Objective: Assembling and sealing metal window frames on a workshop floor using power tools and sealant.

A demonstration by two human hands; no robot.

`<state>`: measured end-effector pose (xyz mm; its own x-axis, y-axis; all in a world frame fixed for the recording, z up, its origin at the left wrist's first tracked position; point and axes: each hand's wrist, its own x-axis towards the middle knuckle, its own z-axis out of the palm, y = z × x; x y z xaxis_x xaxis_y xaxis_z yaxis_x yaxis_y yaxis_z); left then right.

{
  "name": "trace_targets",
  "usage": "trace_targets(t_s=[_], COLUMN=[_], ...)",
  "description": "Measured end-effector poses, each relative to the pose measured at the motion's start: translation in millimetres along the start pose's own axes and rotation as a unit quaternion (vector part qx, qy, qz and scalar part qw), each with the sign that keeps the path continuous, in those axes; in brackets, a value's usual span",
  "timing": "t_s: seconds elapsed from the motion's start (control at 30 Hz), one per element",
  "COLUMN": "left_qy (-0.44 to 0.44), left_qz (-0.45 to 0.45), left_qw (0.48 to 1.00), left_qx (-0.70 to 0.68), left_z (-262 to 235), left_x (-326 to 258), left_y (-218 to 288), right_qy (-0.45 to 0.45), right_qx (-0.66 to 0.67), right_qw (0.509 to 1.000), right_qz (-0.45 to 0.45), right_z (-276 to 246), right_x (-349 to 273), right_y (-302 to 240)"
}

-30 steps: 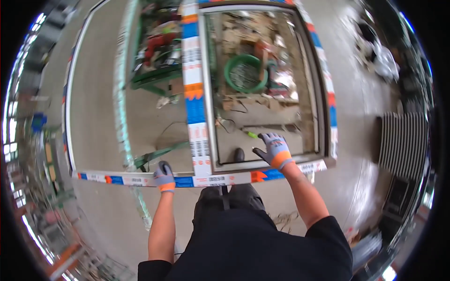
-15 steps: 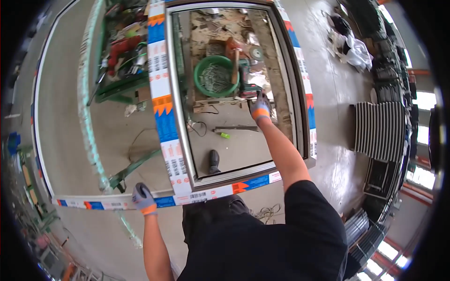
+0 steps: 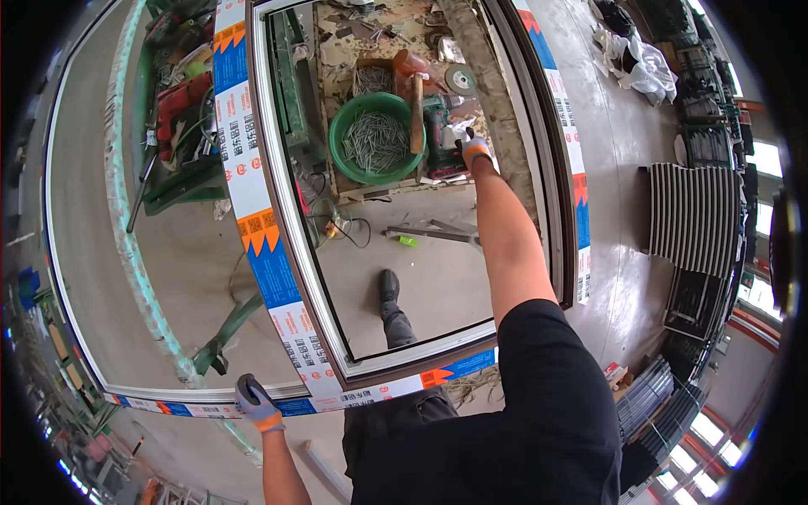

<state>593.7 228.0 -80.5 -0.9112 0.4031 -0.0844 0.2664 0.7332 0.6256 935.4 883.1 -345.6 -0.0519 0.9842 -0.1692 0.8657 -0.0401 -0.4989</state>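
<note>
My left hand (image 3: 259, 406), in a grey and orange glove, grips the near edge of a large window frame (image 3: 290, 286) wrapped in printed blue, white and orange film. Through the frame's right-hand opening reaches my right hand (image 3: 475, 150), gloved the same way. It is beside a dark green cordless drill (image 3: 441, 139) lying on a littered board below. The fingers are bent near the drill's grip and some white paper; whether they hold anything is unclear. Left of the drill are a wooden-handled hammer (image 3: 417, 118) and a green bowl (image 3: 338, 147) full of screws.
A grinding disc (image 3: 459, 79) lies past the drill. Under the left opening, a green cart (image 3: 181, 189) carries a red power tool (image 3: 181, 101). A pale, plastic-wrapped bar (image 3: 126, 227) crosses there. Stacked profiles (image 3: 690, 220) and white bags (image 3: 648, 76) sit at right.
My right hand has moved farther away from me, up alongside the drill. My left hand stays on the frame edge. The view has shifted closer over the opening.
</note>
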Motion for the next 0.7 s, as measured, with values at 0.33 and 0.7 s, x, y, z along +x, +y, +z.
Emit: trace_targets(t_s=[0.33,0.7], left_qy=[-0.017,0.003], left_qz=[-0.010,0.007], left_qw=[0.998,0.999], left_qx=[0.063,0.045], left_z=[-22,-16], left_x=[-2,-4], left_y=[5,-13], right_qy=[0.155,0.256], right_qx=[0.064,0.255], right_qw=[0.974,0.931], right_qz=[0.154,-0.044], right_z=[-7,-133], right_x=[-55,-79], right_y=[-94,-211])
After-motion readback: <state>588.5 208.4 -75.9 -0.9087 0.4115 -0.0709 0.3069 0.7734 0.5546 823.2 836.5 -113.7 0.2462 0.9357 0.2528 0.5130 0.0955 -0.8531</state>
